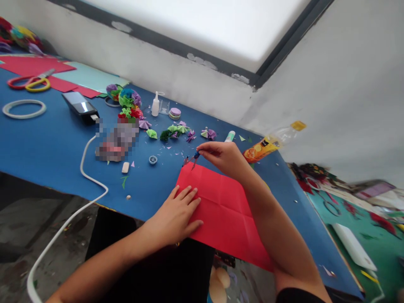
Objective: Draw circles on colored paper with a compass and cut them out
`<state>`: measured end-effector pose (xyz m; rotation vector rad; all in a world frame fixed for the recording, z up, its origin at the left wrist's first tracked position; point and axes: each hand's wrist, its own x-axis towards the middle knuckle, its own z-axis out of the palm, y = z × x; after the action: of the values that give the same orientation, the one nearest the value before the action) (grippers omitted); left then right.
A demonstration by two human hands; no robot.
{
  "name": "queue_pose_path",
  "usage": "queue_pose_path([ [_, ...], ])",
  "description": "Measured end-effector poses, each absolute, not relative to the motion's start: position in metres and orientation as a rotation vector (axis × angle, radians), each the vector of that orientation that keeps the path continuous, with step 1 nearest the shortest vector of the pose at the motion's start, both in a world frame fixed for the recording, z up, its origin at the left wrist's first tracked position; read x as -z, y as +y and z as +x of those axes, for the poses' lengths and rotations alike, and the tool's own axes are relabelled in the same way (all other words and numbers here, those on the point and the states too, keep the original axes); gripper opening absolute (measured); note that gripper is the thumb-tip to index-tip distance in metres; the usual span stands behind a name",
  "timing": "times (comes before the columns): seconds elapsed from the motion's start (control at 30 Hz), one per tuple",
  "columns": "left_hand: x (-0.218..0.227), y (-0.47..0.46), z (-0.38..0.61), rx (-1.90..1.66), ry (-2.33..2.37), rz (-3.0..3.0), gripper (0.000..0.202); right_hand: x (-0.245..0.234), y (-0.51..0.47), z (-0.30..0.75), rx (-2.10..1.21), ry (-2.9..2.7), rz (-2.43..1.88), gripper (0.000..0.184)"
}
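Pinched between thumb and fingertips, the right hand (219, 155) has its grip closed on the blue head of a small drawing compass (196, 156). Its legs point down at the far-left corner of a sheet of red paper (221, 210); whether the tips touch the sheet is too small to tell. Fold creases cross the paper, which lies on the blue worktop (57, 151) with its near edge overhanging toward the person's lap. Palm down, the left hand (181, 214) rests on the sheet's left side, its fingers spread wide and holding nothing.

Just beyond the right wrist is an orange drink bottle (263, 148) with a yellow cap. Left of the sheet lie a white eraser (125, 167) and a small round grey piece (152, 160). Folded paper flowers (174, 131) and scraps are scattered beyond the compass, near a white squeeze bottle (155, 106). Well apart, at the far left, are scissors (38, 84) with red and yellow handles.
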<state>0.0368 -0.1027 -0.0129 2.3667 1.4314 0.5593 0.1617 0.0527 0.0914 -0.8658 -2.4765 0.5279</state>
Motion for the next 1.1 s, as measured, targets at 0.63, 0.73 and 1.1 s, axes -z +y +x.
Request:
queue_pose_path([
  [0.63, 0.0126, -0.1023, 0.0363, -0.547, 1.43, 2.365, 0.055, -0.0927, 0.0521, 0.1588, -0.571, -2.496, -0.858, 0.02],
  [0.73, 0.0126, -0.1023, 0.0363, -0.547, 1.428, 2.364, 0.055, -0.0922, 0.0524, 0.1589, -0.587, -2.487, -0.855, 0.02],
  [1.1, 0.011, -0.1029, 0.0355, -0.53, 1.426, 2.367, 0.055, -0.0912, 0.0533, 0.1612, -0.598, -2.479, -0.861, 0.023],
])
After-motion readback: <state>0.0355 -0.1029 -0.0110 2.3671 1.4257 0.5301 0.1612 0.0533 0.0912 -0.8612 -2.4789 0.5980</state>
